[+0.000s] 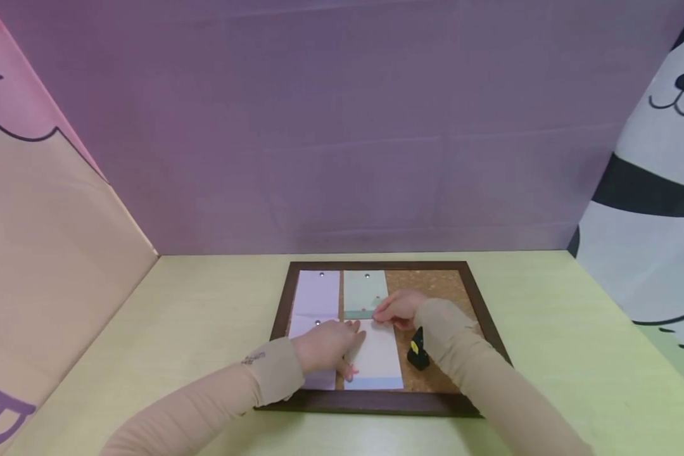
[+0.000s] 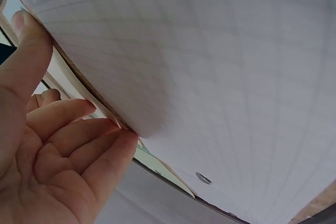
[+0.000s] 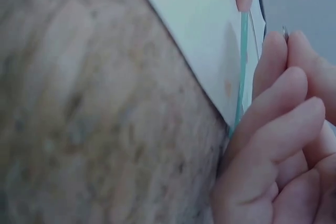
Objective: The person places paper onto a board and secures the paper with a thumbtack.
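A white sheet with a blue lower strip [image 1: 374, 364] lies on the framed cork board [image 1: 433, 285]. My left hand [image 1: 327, 345] rests along its left side, fingers mostly straight, thumb near the bottom. In the left wrist view, the left hand's fingertips [image 2: 128, 135] reach the edge of a lined purple sheet [image 2: 220, 77]. Just right of the white sheet's upper edge is my right hand [image 1: 400, 307]. Its thumb and index finger pinch a small metal thumbtack [image 3: 285, 33], mostly hidden between the fingertips. Above lies a pale green sheet [image 1: 358, 292], held by a tack [image 1: 367, 276].
Two purple sheets [image 1: 316, 294] are tacked at the board's left. A small black object with a yellow mark [image 1: 418, 351] sits on the cork beside my right sleeve. A dark wooden frame [image 1: 370, 401] borders the board on the pale table [image 1: 205, 304]. A purple backdrop [image 1: 342, 126] stands behind.
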